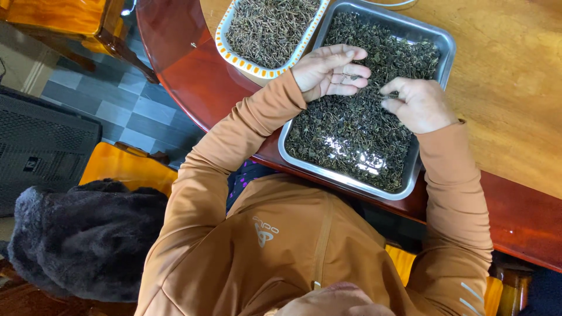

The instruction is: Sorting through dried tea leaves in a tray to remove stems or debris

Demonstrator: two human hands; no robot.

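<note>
Orange-brown long-sleeved jacket (281, 246), centre zip, small pale chest emblem, pale stripes near right cuff, bare hands

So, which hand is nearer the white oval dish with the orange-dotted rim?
Left. The left hand lies beside the white oval dish rim; the right hand is farther, over the rectangular steel tray.

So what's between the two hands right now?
Only dark dried leaves in the steel tray; the left hand and right hand sit apart, per the head view.
</note>
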